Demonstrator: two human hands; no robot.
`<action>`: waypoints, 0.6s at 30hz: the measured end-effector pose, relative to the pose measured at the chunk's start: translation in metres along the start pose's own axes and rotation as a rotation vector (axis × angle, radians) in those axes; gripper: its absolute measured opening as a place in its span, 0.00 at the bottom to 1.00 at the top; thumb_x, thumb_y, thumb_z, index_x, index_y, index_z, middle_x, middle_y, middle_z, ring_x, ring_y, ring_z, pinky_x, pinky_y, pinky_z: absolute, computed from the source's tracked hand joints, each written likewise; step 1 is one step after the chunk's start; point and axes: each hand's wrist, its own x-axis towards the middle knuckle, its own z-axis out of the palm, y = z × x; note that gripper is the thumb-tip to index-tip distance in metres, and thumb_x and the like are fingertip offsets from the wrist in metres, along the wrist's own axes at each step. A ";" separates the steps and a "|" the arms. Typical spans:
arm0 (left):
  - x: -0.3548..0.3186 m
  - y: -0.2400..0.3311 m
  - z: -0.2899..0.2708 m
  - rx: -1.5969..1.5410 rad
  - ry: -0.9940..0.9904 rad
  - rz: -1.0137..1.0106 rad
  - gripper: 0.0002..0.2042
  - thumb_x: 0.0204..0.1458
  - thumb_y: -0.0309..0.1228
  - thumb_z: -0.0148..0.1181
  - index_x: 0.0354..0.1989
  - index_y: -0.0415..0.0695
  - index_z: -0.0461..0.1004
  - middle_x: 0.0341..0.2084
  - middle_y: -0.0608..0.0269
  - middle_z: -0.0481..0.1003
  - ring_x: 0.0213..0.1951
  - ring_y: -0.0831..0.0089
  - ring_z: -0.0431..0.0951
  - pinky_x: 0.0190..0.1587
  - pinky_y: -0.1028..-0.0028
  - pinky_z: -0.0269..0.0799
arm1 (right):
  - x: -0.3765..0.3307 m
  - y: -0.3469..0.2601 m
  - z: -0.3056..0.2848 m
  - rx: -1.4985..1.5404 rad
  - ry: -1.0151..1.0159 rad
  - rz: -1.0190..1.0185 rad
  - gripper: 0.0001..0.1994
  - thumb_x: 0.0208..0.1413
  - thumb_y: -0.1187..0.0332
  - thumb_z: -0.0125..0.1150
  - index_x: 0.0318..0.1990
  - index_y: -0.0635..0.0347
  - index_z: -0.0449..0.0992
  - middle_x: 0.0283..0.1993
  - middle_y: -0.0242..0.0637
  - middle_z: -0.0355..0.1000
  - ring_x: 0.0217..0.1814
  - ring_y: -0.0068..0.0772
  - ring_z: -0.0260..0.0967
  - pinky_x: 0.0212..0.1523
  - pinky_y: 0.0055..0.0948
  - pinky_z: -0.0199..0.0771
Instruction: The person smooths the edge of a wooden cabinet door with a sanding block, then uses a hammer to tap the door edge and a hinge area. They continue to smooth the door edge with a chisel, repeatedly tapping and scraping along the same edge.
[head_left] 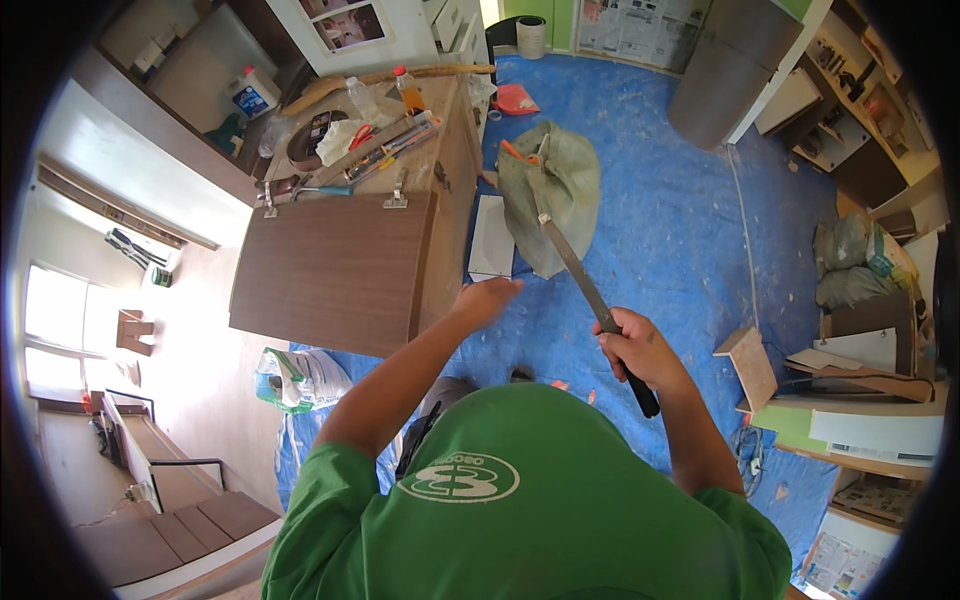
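My right hand (pixel 640 350) is closed round the black handle of a long, flat, machete-like blade (pixel 580 273). The blade slants up and left over the floor, its tip close to a grey-green cloth sack (pixel 548 190). Orange-handled tools (pixel 520 153) lie on that sack; their exact kind is hard to make out. My left hand (pixel 488 302) is held out with its fingers extended and nothing visible in it. Just beyond it, a white box-like piece (pixel 492 240) lies on the floor beside a brown wooden cabinet (pixel 330 265).
Blue sheeting (pixel 680 220) covers the floor. The cabinet top carries a red-capped bottle (pixel 409 92), a clear bottle (pixel 361 98), red scissors (pixel 362 137) and a long stick (pixel 380 74). A filled bag (pixel 305 378) stands at left; boards (pixel 748 368) and sacks (pixel 846 262) are at right.
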 end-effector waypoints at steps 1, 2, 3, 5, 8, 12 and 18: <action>-0.001 -0.002 0.005 -0.187 0.062 0.063 0.28 0.65 0.47 0.55 0.68 0.43 0.63 0.52 0.50 0.79 0.54 0.57 0.80 0.59 0.57 0.72 | 0.001 0.000 0.003 -0.011 0.007 -0.002 0.06 0.63 0.74 0.55 0.45 0.63 0.72 0.22 0.29 0.67 0.14 0.20 0.63 0.15 0.24 0.63; -0.003 -0.003 0.010 -0.367 0.112 0.139 0.27 0.67 0.48 0.55 0.66 0.42 0.65 0.48 0.49 0.80 0.52 0.57 0.82 0.57 0.58 0.74 | 0.002 0.000 0.006 -0.014 -0.006 -0.007 0.05 0.63 0.74 0.55 0.44 0.63 0.72 0.22 0.28 0.66 0.14 0.20 0.63 0.15 0.24 0.64; -0.017 0.054 -0.002 -0.778 0.130 0.154 0.26 0.68 0.49 0.54 0.63 0.39 0.68 0.45 0.48 0.81 0.52 0.58 0.82 0.56 0.61 0.75 | 0.001 0.003 0.003 -0.020 0.013 -0.001 0.04 0.63 0.73 0.56 0.43 0.62 0.72 0.21 0.28 0.66 0.15 0.20 0.63 0.16 0.25 0.64; -0.034 0.098 -0.021 -1.146 0.281 0.221 0.24 0.69 0.48 0.53 0.56 0.35 0.72 0.40 0.49 0.81 0.49 0.61 0.83 0.53 0.64 0.76 | 0.007 -0.002 0.013 -0.028 -0.034 -0.015 0.03 0.64 0.72 0.57 0.41 0.61 0.72 0.21 0.27 0.65 0.15 0.20 0.64 0.16 0.25 0.64; -0.028 0.101 -0.039 -1.095 0.515 0.316 0.24 0.71 0.49 0.50 0.47 0.34 0.73 0.35 0.53 0.82 0.42 0.67 0.84 0.48 0.67 0.77 | 0.007 -0.011 0.026 -0.037 -0.100 -0.028 0.04 0.66 0.71 0.58 0.39 0.60 0.72 0.21 0.27 0.65 0.14 0.20 0.64 0.16 0.25 0.64; -0.020 0.068 -0.060 -1.256 0.546 0.259 0.27 0.72 0.53 0.45 0.47 0.35 0.72 0.30 0.53 0.82 0.37 0.66 0.84 0.48 0.68 0.77 | 0.008 -0.004 0.027 -0.002 -0.102 -0.044 0.04 0.67 0.70 0.57 0.39 0.59 0.72 0.19 0.28 0.66 0.13 0.20 0.63 0.15 0.25 0.64; 0.005 0.046 -0.013 -1.277 0.114 0.319 0.31 0.71 0.54 0.43 0.63 0.36 0.65 0.54 0.44 0.76 0.59 0.59 0.76 0.66 0.59 0.66 | 0.033 0.003 0.033 0.073 -0.066 -0.072 0.05 0.67 0.69 0.58 0.39 0.58 0.72 0.18 0.29 0.66 0.13 0.22 0.63 0.14 0.25 0.64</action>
